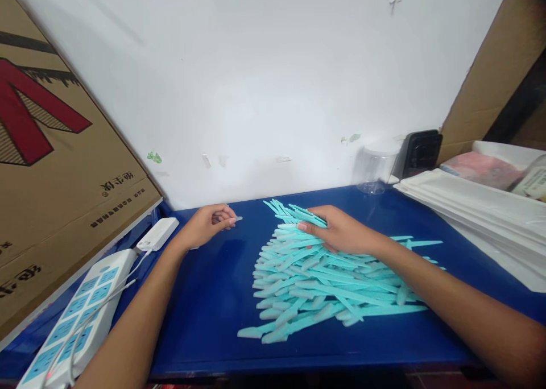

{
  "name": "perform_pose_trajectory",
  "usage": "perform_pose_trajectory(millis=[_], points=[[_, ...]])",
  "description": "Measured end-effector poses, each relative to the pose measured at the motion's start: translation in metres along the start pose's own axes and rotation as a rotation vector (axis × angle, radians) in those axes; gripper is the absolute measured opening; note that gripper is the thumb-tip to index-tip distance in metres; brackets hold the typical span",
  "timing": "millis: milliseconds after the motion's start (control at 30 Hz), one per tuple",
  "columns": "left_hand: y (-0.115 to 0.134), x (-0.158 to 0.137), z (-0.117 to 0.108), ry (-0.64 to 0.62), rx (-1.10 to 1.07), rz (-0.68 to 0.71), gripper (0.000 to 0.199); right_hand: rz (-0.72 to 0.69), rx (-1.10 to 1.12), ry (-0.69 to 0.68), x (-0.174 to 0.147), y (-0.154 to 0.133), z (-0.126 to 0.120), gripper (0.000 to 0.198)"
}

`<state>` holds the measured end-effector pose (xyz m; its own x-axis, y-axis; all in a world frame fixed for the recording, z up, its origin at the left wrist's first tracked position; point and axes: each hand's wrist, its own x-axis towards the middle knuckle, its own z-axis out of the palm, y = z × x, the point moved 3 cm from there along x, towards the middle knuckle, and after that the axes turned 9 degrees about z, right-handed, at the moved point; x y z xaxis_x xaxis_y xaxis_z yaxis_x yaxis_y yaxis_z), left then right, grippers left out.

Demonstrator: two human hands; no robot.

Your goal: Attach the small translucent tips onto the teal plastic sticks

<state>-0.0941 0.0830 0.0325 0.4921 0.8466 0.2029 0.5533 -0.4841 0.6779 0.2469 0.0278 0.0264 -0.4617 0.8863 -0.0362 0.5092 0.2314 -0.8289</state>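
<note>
A heap of turquoise eyebrow razors (315,281), their pale ends pointing mostly left, lies on the blue tabletop (209,309). Above the back of this heap, my right hand (336,228) is closed around a bunch of the same razors (281,210), which fan out to the left of the thumb. My left hand (213,224), apart from the heap on its left, pinches a small clear plastic piece (239,218) between thumb and fingers. Its exact kind is too small to tell.
Along the left edge lie a white power strip (81,315) with cables and a white adapter (157,234). A large cardboard box (63,167) stands beyond them. At the back right are a clear jar (375,167), a black object (421,153) and stacked white sheets (473,212).
</note>
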Motion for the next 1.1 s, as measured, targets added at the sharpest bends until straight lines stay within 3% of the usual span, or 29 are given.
perform_pose_trajectory(millis=[167, 333, 667, 967, 1100], points=[[0.027, 0.006, 0.031, 0.193, -0.272, 0.075, 0.037, -0.006, 0.037, -0.039, 0.0, -0.002, 0.002, 0.045], [0.039, 0.004, 0.046, 0.255, -0.378, 0.079, 0.032, 0.001, 0.087, -0.122, -0.001, -0.005, 0.004, 0.047], [0.062, 0.001, 0.054, 0.239, -0.392, 0.127, 0.025, 0.053, 0.12, -0.16, 0.0, -0.003, 0.01, 0.055], [0.059, -0.001, 0.062, 0.209, -0.394, 0.073, 0.033, 0.041, 0.132, -0.185, 0.0, -0.004, 0.013, 0.052], [0.057, -0.002, 0.071, 0.135, -0.461, 0.052, 0.03, 0.033, 0.14, -0.22, -0.001, -0.007, 0.016, 0.049]])
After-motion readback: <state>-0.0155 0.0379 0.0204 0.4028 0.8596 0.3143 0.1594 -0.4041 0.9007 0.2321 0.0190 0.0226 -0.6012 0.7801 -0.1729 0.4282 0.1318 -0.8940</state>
